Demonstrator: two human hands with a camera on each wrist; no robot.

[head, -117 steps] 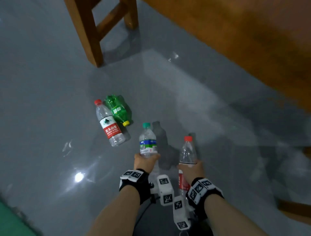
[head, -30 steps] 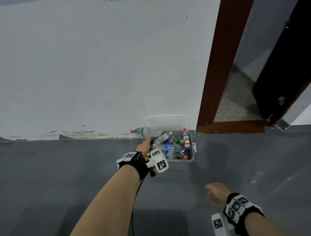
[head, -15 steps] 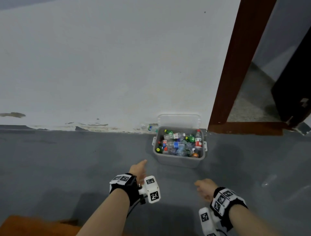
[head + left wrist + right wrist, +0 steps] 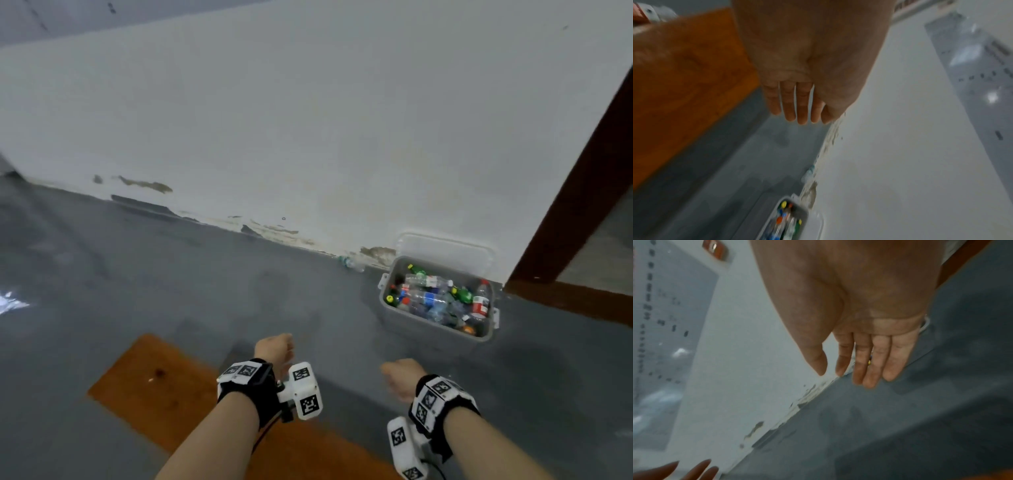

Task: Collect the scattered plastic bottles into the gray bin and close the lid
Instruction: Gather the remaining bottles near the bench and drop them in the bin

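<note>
The gray bin [image 4: 407,322] stands on the floor against the white wall at the right, holding several plastic bottles [image 4: 431,299]. Its clear lid [image 4: 445,248] is up and leans on the wall behind it. One clear bottle [image 4: 352,263] lies on the floor by the wall, just left of the bin. My left hand [image 4: 274,349] and right hand [image 4: 399,377] hang empty well short of the bin. In the wrist views the left hand [image 4: 797,100] and the right hand [image 4: 863,356] have straight, relaxed fingers and hold nothing. The bin [image 4: 803,209] shows blurred at the bottom of the left wrist view.
An orange-brown wooden surface [image 4: 161,387] lies below my left forearm. A dark brown door frame [image 4: 575,192] rises right of the bin, with a threshold [image 4: 565,301] at its foot. Gray floor [image 4: 171,291] stretches between me and the wall.
My left hand let go of the bottle near the bin and drew back. That bottle now lies on the floor left of the bin. The view has swung left and both hands are empty.
</note>
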